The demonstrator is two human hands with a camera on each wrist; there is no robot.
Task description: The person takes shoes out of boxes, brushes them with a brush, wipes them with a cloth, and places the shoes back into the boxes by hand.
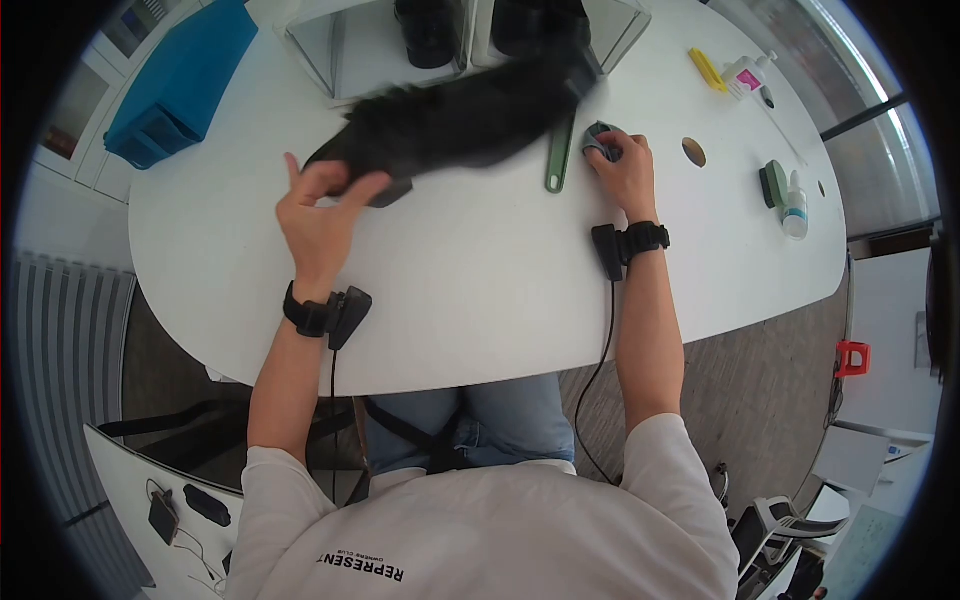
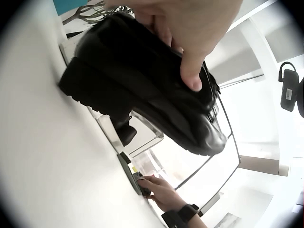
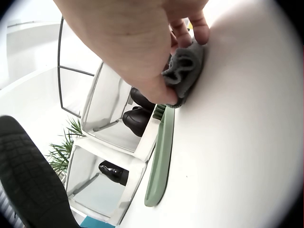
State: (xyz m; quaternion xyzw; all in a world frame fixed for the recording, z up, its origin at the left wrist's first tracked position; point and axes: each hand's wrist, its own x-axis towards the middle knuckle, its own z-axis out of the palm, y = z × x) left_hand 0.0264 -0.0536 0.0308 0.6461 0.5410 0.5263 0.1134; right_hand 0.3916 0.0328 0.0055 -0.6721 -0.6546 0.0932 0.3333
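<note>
A black shoe [image 1: 450, 120], blurred in the head view, is held up over the table by the left hand [image 1: 322, 215]. In the left wrist view the thumb and fingers grip the shoe [image 2: 142, 85] around its opening, its thick sole facing the table. The right hand [image 1: 627, 175] pinches a crumpled grey cloth [image 1: 598, 143] on the tabletop; the right wrist view shows thumb and fingertips around the cloth [image 3: 185, 69]. Just left of that cloth lies a green-handled brush [image 1: 558, 160], bristles partly visible in the right wrist view.
Clear boxes [image 1: 375, 55] with black shoes inside stand at the back. A teal container [image 1: 185, 80] is at the back left. To the right are a yellow item [image 1: 707, 70], a white bottle [image 1: 748, 75], a small brush [image 1: 774, 184], a clear bottle [image 1: 795, 210] and a table hole [image 1: 694, 152].
</note>
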